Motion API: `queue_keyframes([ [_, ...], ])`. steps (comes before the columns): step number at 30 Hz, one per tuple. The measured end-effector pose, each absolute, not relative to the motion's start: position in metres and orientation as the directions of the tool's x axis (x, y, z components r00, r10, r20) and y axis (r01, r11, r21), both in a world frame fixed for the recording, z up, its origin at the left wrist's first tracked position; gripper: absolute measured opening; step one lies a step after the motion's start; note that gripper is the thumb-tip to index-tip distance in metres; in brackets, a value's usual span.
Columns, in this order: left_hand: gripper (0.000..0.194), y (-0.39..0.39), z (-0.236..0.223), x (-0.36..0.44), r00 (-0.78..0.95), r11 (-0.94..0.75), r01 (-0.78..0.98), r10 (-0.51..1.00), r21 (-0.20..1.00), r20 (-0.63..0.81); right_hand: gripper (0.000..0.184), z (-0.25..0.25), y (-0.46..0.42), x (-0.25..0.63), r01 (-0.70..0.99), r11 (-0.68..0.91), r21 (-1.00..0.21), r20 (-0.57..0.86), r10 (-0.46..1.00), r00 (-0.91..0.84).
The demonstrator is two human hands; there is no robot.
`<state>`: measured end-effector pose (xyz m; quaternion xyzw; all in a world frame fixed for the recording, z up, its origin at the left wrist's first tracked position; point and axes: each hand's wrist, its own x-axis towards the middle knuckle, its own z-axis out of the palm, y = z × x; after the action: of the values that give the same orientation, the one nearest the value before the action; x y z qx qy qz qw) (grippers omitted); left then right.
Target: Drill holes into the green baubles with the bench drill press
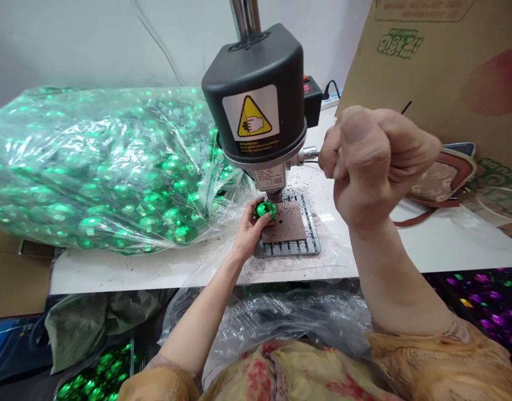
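Note:
My left hand grips a shiny green faceted ball between thumb and fingers. It holds the ball just below the chuck of a black bench drill press, over the left edge of a brown board. Whether a bit touches the ball I cannot tell. The board lies on the slotted grey metal base of the press. My right hand is closed in a fist around the feed lever on the press's right side; most of the lever is hidden by the fingers.
A large clear bag of green balls fills the table's left side. At right stand a cardboard box and a bag with a brown strap. Dark shavings dot the white table. Below are green balls and purple ones.

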<state>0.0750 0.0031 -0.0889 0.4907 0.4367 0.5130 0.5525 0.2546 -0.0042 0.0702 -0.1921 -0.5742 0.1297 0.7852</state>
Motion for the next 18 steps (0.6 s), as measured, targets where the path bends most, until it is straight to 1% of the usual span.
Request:
queue_keyframes([
  [2,0.055,0.0050,-0.0896,0.0731,0.089,-0.029,-0.082,0.995,0.996,0.036,0.051,0.0697,-0.0036,0.2545,0.020,0.893,-0.450,0.854,0.424,0.303],
  [5,0.053,0.0073,-0.0908,0.0710,0.080,-0.096,0.055,0.993,0.994,0.092,0.052,0.0689,-0.0024,0.2545,0.025,0.899,-0.438,0.860,0.411,0.303],
  [9,0.052,0.0081,-0.0931,0.0709,0.113,-0.145,0.201,0.986,0.969,0.125,0.052,0.0683,-0.0014,0.2548,0.028,0.895,-0.446,0.854,0.416,0.312],
  [14,0.056,0.0066,-0.0948,0.0716,0.127,-0.187,0.333,0.980,0.924,0.152,0.052,0.0679,-0.0001,0.2548,0.013,0.905,-0.426,0.864,0.403,0.303],
  [18,0.059,0.0046,-0.0920,0.0767,0.120,-0.241,0.416,0.970,0.877,0.210,0.054,0.0672,0.0012,0.2542,0.020,0.901,-0.433,0.854,0.403,0.328],
])
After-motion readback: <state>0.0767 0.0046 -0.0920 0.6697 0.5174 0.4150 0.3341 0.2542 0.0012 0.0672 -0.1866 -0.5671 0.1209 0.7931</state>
